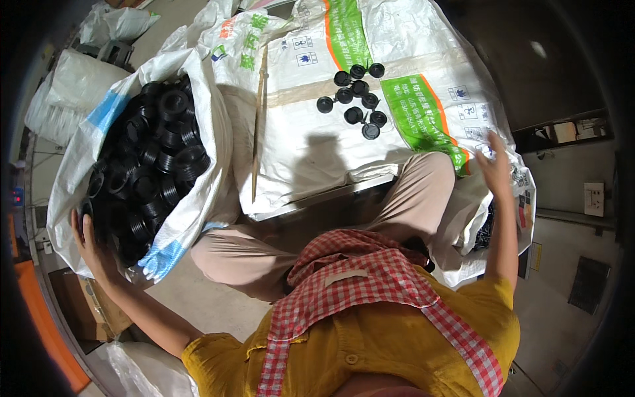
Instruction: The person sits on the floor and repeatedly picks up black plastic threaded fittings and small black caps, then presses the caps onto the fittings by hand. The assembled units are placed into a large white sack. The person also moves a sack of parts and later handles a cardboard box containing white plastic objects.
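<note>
A white woven sack (218, 126) on the left stands wide open, filled with black ribbed plastic caps (149, 155). My left hand (92, 245) is at the sack's near left rim, fingers stretched out against the caps and not closed round any. Over on the right, my right hand (496, 169) is raised beside the edge of the covered table, its fingers apart and nothing in them. Several small black round caps (359, 88), some with a short tab, lie loosely grouped on the white woven sheet (297, 139) that covers the table.
A thin wooden stick (258, 126) lies along the left side of the sheet. At my right knee hangs another white sack (463, 228) with small dark pieces inside. Clear plastic bags (86, 89) are stacked far left, and a cardboard box (89, 301) is near left.
</note>
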`<action>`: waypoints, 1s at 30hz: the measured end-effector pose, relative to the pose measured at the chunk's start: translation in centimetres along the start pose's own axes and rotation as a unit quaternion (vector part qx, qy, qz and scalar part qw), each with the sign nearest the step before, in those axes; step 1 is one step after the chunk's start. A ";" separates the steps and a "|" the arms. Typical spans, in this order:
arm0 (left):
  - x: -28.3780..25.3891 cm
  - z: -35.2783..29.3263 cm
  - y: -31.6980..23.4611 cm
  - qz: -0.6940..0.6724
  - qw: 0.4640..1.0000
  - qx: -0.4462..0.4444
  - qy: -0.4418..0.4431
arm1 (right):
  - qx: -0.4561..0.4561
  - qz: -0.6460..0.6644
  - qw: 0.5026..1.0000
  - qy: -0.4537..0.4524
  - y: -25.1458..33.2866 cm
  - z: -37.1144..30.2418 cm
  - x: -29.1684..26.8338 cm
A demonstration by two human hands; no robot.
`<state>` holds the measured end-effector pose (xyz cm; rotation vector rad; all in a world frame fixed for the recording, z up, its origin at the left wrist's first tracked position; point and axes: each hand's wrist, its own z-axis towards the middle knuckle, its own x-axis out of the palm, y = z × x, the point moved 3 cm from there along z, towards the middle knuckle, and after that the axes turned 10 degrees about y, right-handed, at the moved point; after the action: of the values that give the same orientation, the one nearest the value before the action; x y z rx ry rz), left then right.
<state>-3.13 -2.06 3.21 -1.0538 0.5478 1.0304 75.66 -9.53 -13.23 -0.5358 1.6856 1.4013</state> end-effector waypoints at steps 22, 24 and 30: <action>25.3 -16.9 -21.1 -0.544 0.693 -0.223 0.417 | 0.264 0.005 0.925 0.274 -0.4 11.8 38.5; 25.6 -17.6 -20.5 -0.521 0.689 -0.252 0.437 | 0.253 0.098 0.919 0.287 -2.3 13.4 41.6; 26.1 -20.1 -16.5 -0.459 0.713 -0.326 0.419 | 0.361 0.117 0.912 0.157 2.3 12.7 44.8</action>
<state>25.05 -11.06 -18.68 -2.1563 0.2532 -0.2757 53.92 11.61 -48.69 -0.1333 2.4211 0.7560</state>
